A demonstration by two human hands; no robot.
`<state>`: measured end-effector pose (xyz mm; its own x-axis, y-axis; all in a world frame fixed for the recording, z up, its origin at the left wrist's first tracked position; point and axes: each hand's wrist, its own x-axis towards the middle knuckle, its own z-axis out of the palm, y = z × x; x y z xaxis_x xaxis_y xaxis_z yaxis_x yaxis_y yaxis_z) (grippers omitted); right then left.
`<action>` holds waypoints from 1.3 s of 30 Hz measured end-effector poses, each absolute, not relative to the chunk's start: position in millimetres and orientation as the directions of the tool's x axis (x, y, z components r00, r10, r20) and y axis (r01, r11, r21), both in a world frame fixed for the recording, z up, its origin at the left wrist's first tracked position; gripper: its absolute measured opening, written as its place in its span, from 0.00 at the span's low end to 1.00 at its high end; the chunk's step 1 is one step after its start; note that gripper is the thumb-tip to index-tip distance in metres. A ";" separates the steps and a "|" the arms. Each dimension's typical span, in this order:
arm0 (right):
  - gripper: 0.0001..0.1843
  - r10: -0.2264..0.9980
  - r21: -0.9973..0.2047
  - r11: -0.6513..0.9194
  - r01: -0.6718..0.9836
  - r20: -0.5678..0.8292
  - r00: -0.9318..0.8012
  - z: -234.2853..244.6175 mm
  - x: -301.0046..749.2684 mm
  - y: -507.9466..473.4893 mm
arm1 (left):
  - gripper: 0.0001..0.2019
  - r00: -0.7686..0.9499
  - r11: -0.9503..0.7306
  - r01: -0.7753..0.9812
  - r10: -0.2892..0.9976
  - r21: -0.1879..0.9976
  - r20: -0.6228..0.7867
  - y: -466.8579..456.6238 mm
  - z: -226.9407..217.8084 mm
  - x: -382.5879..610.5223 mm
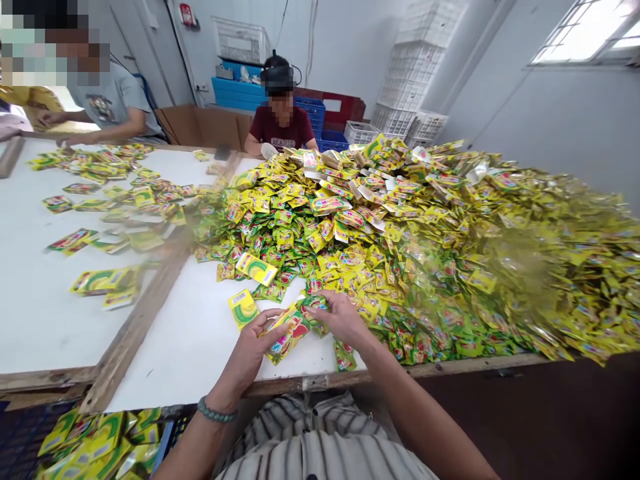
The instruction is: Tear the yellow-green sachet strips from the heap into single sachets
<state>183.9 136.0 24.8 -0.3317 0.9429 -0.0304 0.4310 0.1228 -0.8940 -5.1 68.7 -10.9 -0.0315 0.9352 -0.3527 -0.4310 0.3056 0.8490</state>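
Note:
In front of my body, my left hand is closed round a yellow, green and red printed candy box, tilted up to the right. My right hand pinches a small green candy packet against the box's upper end. Whether the packet is partly inside the box cannot be made out. Just beyond my left hand lie a yellow box and another yellow box. A large heap of small yellow and green packets rises ahead and to the right.
Unfilled-looking cartons lie atop the heap. A wooden divider separates the left tabletop, where more boxes are scattered. Below left stands a crate of yellow boxes. One person sits opposite, another at far left.

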 end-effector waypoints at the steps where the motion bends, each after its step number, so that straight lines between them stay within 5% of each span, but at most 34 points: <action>1: 0.14 0.949 -0.892 0.108 0.439 -0.039 -0.313 24.3 183.5 135.6 | 0.23 -0.051 0.288 -0.448 0.937 0.846 -0.347 69.3 -11.0 -2.5; 6: 0.11 0.963 -0.848 0.116 0.517 -0.031 -0.267 28.6 181.0 133.8 | 0.21 -0.191 0.231 -0.424 0.922 0.876 -0.336 68.3 -16.5 6.2; 11: 0.07 0.912 -0.771 0.274 0.575 0.019 -0.410 30.8 176.2 134.7 | 0.17 -0.211 0.168 -0.163 0.957 0.972 -0.201 66.0 -19.5 0.9; 17: 0.12 0.926 -0.930 0.153 0.336 0.016 -0.378 22.1 176.8 135.6 | 0.20 -0.107 0.271 -0.431 0.932 0.861 -0.347 69.3 -15.8 -3.6; 20: 0.05 0.936 -0.886 0.227 0.404 0.085 -0.340 22.2 175.3 131.1 | 0.20 -0.083 0.295 -0.486 0.922 0.823 -0.379 69.2 -15.4 -1.1; 25: 0.10 0.907 -0.823 0.307 0.478 0.100 -0.409 27.9 172.1 123.4 | 0.20 -0.100 0.301 -0.482 0.914 0.823 -0.393 68.0 -17.7 -1.7; 31: 0.15 0.819 -0.913 0.154 0.379 -0.096 -0.565 24.2 169.5 118.0 | 0.16 -0.102 0.304 -0.442 0.918 0.844 -0.384 68.1 -19.9 -6.8; 39: 0.16 0.883 -0.943 0.096 0.318 -0.067 -0.465 0.8 154.1 117.2 | 0.22 -0.107 0.274 -0.426 0.931 0.862 -0.349 68.8 -17.1 -9.0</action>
